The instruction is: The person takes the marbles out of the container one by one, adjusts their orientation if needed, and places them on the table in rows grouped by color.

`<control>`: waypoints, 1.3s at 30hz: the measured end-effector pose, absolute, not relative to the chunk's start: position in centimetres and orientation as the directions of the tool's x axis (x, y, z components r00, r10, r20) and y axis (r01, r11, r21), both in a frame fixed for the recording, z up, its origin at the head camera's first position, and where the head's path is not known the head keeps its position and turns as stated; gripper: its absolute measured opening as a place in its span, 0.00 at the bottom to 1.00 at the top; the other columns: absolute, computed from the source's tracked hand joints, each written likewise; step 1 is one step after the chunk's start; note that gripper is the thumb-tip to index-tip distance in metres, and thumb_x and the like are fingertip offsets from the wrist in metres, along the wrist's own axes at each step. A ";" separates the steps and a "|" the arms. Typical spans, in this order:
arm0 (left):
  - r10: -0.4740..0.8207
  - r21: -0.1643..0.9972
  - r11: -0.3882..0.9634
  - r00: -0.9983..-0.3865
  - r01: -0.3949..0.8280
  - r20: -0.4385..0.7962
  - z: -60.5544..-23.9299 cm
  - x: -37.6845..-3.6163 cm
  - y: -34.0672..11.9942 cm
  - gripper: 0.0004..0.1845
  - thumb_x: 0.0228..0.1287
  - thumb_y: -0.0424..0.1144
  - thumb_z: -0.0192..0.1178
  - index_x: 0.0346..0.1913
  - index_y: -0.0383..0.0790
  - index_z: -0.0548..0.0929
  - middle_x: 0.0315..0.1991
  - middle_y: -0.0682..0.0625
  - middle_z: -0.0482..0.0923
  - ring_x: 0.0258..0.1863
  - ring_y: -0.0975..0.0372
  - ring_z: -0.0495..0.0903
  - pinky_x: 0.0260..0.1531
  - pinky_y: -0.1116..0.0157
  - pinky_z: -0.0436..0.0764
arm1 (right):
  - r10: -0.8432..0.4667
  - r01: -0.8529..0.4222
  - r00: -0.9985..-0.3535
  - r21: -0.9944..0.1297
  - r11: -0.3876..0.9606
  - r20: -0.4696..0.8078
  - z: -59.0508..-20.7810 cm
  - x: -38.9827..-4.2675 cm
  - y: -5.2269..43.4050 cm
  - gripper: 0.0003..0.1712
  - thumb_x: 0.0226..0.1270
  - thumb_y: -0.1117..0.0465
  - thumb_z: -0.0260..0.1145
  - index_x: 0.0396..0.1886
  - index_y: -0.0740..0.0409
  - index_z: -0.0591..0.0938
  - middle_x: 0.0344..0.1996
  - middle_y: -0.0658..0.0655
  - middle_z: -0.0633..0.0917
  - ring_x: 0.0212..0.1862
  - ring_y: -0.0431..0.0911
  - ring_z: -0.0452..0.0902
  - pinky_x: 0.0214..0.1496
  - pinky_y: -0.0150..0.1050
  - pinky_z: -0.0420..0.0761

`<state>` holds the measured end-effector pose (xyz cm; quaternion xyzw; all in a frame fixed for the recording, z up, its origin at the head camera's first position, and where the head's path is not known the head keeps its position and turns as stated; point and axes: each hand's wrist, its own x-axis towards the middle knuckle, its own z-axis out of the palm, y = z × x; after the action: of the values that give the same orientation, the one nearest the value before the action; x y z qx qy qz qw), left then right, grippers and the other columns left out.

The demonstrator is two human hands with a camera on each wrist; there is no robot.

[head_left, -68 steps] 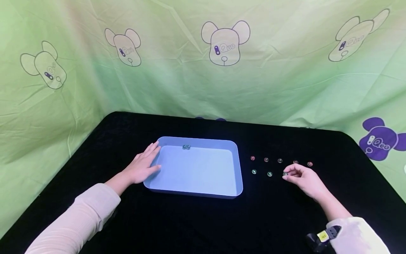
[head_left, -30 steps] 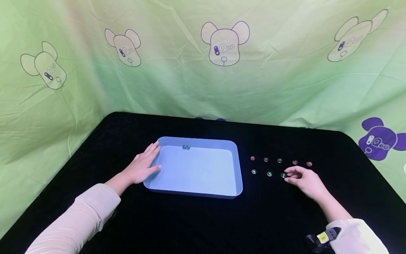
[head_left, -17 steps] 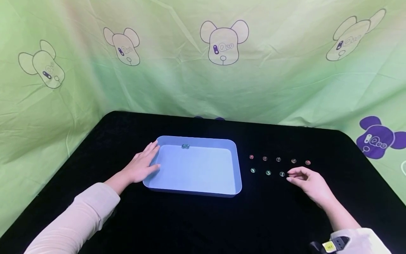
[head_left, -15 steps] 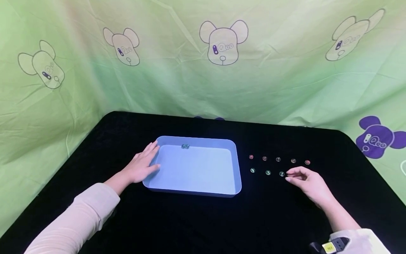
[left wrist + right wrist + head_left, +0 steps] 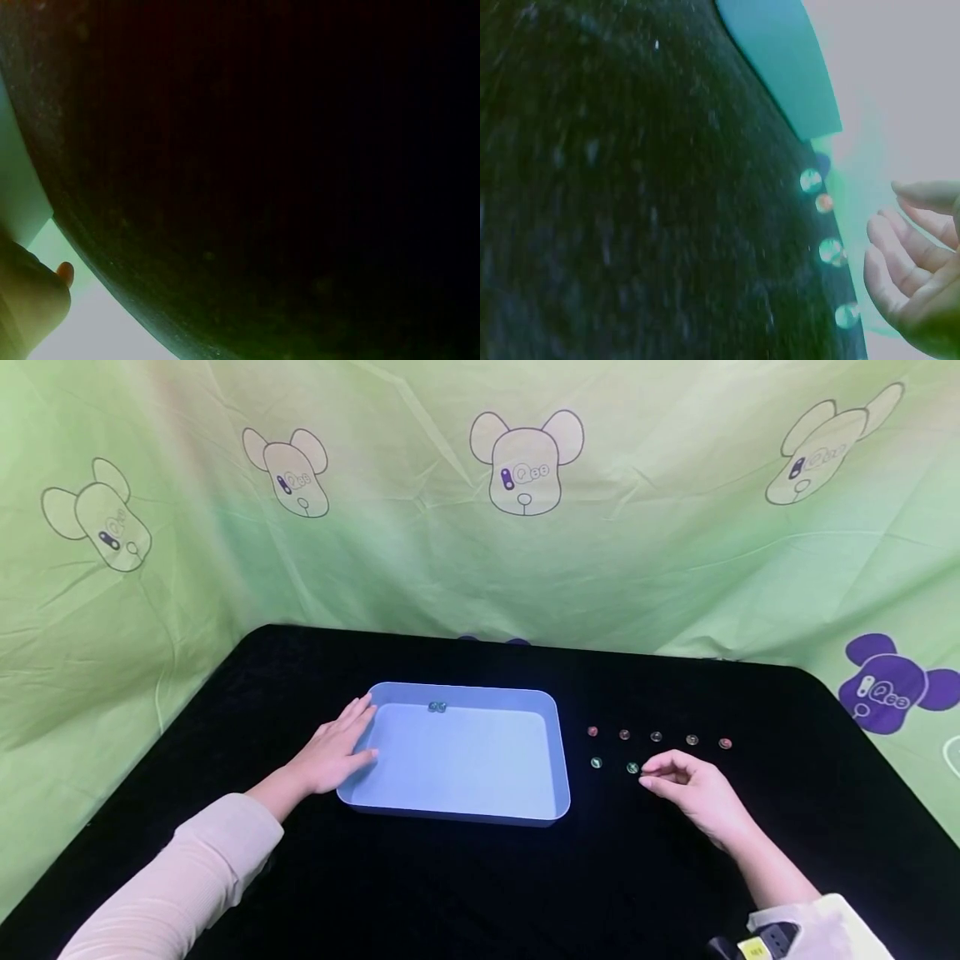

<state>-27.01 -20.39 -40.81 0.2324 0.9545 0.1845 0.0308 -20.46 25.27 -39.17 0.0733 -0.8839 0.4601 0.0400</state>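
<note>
My left hand (image 5: 330,756) rests with straight fingers along the left rim of a blue tray (image 5: 465,760), its thumb reaching over the wall. Two clear greenish glass marbles (image 5: 437,707) sit side by side at the tray's back wall. Right of the tray, my right hand (image 5: 693,793) hovers with loosely bent fingers, fingertips close beside a green marble (image 5: 632,768). The right wrist view shows a gap between thumb and fingers with nothing in it. A third near-row marble (image 5: 847,315) shows there; my hand hides it in the head view. Another green marble (image 5: 596,762) lies nearest the tray.
Behind the near row runs a row of several reddish and clear marbles, from a red marble (image 5: 592,731) to another red marble (image 5: 725,743). A black cloth (image 5: 465,893) covers the table. A green printed curtain (image 5: 375,577) hangs behind it.
My right hand had a green marble at its fingertips, let it go at the near row's right end, drew back slightly, then moved left to the middle marble. My left hand stayed put.
</note>
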 end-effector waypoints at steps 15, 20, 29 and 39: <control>0.456 0.374 0.823 -0.890 0.428 0.017 -40.7 -26.9 -20.4 0.34 0.62 0.48 0.46 0.65 0.34 0.48 0.67 0.45 0.36 0.64 0.52 0.36 0.54 0.48 0.49 | -0.182 -0.208 -0.974 -0.857 0.471 0.136 -37.6 -22.4 21.8 0.12 0.53 0.66 0.63 0.35 0.71 0.75 0.28 0.56 0.79 0.28 0.35 0.74 0.31 0.30 0.73; 0.454 0.376 0.822 -0.891 0.427 0.018 -40.6 -26.9 -20.4 0.34 0.62 0.48 0.46 0.65 0.34 0.49 0.67 0.45 0.36 0.64 0.52 0.37 0.54 0.48 0.49 | -0.209 -0.217 -0.968 -0.889 0.402 0.142 -37.3 -23.0 20.8 0.14 0.53 0.68 0.62 0.36 0.75 0.73 0.31 0.51 0.80 0.30 0.36 0.75 0.32 0.31 0.74; 0.456 0.369 0.823 -0.890 0.432 0.025 -40.9 -27.2 -20.4 0.34 0.62 0.47 0.46 0.65 0.33 0.49 0.67 0.45 0.36 0.64 0.52 0.37 0.54 0.48 0.49 | -0.230 -0.189 -0.966 -0.925 0.330 0.115 -36.9 -23.4 18.5 0.14 0.53 0.67 0.63 0.36 0.75 0.73 0.28 0.53 0.80 0.30 0.38 0.75 0.34 0.32 0.74; 0.455 0.367 0.825 -0.890 0.430 0.020 -40.8 -27.2 -20.4 0.34 0.62 0.48 0.46 0.65 0.33 0.49 0.67 0.45 0.35 0.64 0.52 0.37 0.54 0.48 0.49 | -0.227 -0.186 -0.967 -0.935 0.300 0.119 -36.3 -24.2 16.4 0.14 0.53 0.67 0.62 0.37 0.74 0.74 0.26 0.50 0.78 0.29 0.39 0.74 0.33 0.35 0.74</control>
<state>-27.15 -20.37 -40.82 0.2318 0.9546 0.1841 0.0341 -24.19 16.37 -36.25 0.1281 -0.8062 0.5774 -0.0178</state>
